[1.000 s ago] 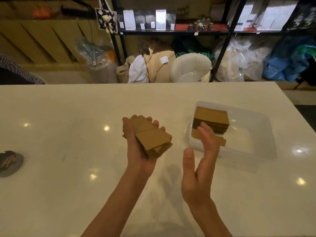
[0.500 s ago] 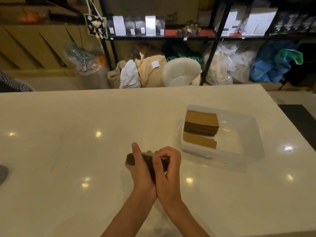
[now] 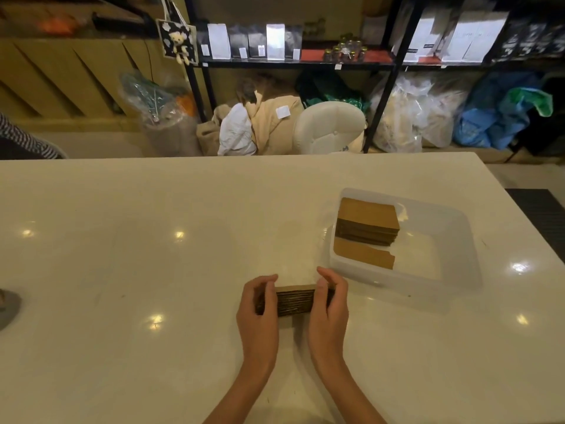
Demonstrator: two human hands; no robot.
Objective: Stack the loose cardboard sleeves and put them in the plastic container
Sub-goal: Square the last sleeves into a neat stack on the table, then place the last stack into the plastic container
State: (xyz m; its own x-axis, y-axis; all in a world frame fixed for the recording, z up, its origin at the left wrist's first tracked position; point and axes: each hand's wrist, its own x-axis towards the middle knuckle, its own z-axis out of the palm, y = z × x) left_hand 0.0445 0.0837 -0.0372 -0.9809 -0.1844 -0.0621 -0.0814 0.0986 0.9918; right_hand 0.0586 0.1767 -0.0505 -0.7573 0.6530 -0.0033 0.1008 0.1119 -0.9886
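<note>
A squared-up stack of brown cardboard sleeves [image 3: 295,301] rests on the white table in front of me. My left hand [image 3: 260,310] grips its left end and my right hand [image 3: 330,304] grips its right end, fingers curled over the top. To the right stands the clear plastic container [image 3: 458,270]. Inside it, at its left side, lies another stack of sleeves [image 3: 368,220] with a single flat sleeve [image 3: 362,255] in front of it.
The white table [image 3: 153,270] ends at a far edge, with a black shelf rack [image 3: 305,64], bags and a white stool [image 3: 330,127] behind it. A grey object [image 3: 7,307] lies at the table's left edge. A striped sleeve [image 3: 27,142] shows at far left.
The loose sleeves held in my left hand came down to the table. My right hand joined them, and both hands now hold the evened stack at its two ends.
</note>
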